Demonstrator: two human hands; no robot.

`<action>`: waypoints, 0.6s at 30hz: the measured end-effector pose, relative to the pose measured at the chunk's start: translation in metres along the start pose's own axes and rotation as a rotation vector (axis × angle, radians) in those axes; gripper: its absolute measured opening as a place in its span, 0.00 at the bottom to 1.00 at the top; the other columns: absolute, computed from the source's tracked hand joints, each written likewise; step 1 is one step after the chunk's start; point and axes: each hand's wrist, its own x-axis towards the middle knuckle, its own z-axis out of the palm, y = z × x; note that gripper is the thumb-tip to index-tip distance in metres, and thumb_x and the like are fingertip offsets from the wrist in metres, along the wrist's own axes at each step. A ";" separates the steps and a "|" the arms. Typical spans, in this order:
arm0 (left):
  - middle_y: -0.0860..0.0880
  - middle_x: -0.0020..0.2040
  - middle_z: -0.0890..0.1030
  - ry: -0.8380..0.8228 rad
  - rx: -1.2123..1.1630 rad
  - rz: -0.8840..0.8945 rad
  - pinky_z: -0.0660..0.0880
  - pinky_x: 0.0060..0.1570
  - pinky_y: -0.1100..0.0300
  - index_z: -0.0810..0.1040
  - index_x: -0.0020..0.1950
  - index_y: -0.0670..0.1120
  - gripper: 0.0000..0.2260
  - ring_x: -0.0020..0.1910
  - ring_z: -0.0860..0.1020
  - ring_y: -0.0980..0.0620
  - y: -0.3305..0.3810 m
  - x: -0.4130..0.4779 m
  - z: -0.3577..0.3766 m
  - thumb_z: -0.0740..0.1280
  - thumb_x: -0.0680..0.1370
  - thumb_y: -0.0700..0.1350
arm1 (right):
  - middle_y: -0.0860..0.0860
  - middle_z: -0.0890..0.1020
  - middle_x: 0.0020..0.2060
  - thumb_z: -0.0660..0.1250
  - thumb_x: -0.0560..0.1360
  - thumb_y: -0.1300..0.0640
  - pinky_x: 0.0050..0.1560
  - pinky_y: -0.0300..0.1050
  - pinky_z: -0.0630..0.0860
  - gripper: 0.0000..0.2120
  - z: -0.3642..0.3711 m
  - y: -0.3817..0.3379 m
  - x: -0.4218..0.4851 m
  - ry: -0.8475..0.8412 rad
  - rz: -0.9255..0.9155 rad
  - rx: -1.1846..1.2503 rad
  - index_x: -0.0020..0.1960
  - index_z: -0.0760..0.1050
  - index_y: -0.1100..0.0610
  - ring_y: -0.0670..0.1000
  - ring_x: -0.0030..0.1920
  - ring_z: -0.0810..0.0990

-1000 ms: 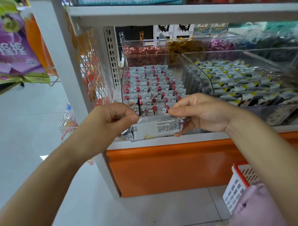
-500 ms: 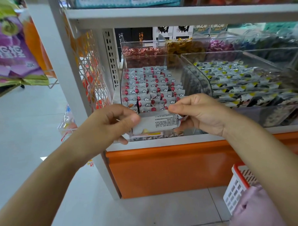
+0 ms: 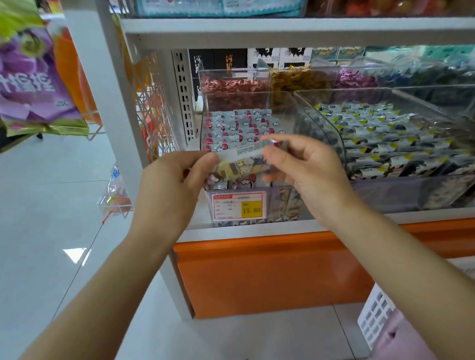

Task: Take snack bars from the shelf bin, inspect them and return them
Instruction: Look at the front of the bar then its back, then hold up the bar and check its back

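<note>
above the bin (image 3: 304, 114), left hand (image 3: 174, 188) and right hand (image 3: 309, 168) pinch a snack bar (image 3: 242, 163).

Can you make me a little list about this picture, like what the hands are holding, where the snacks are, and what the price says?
place: shop shelf with clear bins
left hand: pinching the left end of the snack bar
right hand: pinching the right end of the same bar
bar position: held in the air in front of the bin, tilted and blurry
bin contents: rows of small wrappers with red dots and clouds
neighbour bin: packets with black and yellow marks
price tag: reads 15.80
floor corner: white basket
</note>
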 end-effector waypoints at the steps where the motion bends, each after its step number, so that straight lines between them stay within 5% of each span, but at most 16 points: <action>1: 0.60 0.42 0.78 0.013 0.077 0.043 0.70 0.38 0.71 0.80 0.58 0.48 0.14 0.41 0.77 0.60 -0.002 0.004 0.000 0.62 0.78 0.52 | 0.47 0.83 0.37 0.70 0.72 0.59 0.40 0.42 0.81 0.07 0.001 -0.003 0.004 0.043 -0.036 -0.007 0.50 0.79 0.52 0.47 0.37 0.83; 4: 0.47 0.67 0.71 -0.094 0.310 0.107 0.66 0.64 0.51 0.67 0.71 0.46 0.28 0.66 0.66 0.46 -0.016 0.014 0.002 0.65 0.74 0.57 | 0.47 0.82 0.39 0.69 0.73 0.60 0.40 0.42 0.81 0.07 0.004 -0.012 0.021 0.157 -0.152 -0.190 0.51 0.76 0.55 0.45 0.38 0.83; 6: 0.46 0.74 0.62 -0.214 0.390 0.085 0.57 0.70 0.49 0.58 0.75 0.46 0.38 0.72 0.57 0.45 -0.022 0.014 0.005 0.67 0.71 0.59 | 0.51 0.82 0.43 0.71 0.72 0.57 0.44 0.50 0.81 0.09 0.008 -0.016 0.032 0.150 -0.173 -0.360 0.51 0.74 0.56 0.49 0.42 0.83; 8: 0.47 0.76 0.59 -0.273 0.404 0.091 0.54 0.71 0.50 0.54 0.76 0.46 0.43 0.73 0.55 0.45 -0.026 0.013 0.009 0.68 0.69 0.60 | 0.53 0.81 0.46 0.72 0.71 0.54 0.47 0.52 0.79 0.12 0.016 -0.016 0.043 0.068 -0.163 -0.522 0.50 0.73 0.57 0.52 0.46 0.81; 13: 0.47 0.76 0.58 -0.289 0.388 0.091 0.54 0.70 0.51 0.53 0.77 0.46 0.45 0.74 0.54 0.46 -0.028 0.016 0.009 0.70 0.67 0.60 | 0.52 0.76 0.42 0.74 0.68 0.50 0.36 0.35 0.62 0.15 0.042 -0.007 0.059 -0.118 -0.269 -0.876 0.47 0.78 0.61 0.46 0.42 0.72; 15: 0.47 0.76 0.58 -0.302 0.377 0.088 0.54 0.70 0.51 0.52 0.77 0.46 0.45 0.74 0.54 0.45 -0.028 0.016 0.008 0.71 0.68 0.59 | 0.57 0.78 0.39 0.72 0.70 0.51 0.34 0.37 0.62 0.14 0.049 -0.004 0.062 -0.226 -0.283 -0.944 0.43 0.79 0.63 0.50 0.38 0.73; 18: 0.46 0.76 0.56 -0.333 0.362 0.084 0.54 0.71 0.52 0.51 0.77 0.46 0.46 0.74 0.54 0.45 -0.029 0.017 0.007 0.71 0.67 0.59 | 0.53 0.80 0.38 0.64 0.76 0.49 0.47 0.47 0.68 0.12 0.051 0.004 0.068 -0.373 -0.320 -1.176 0.44 0.82 0.55 0.53 0.47 0.72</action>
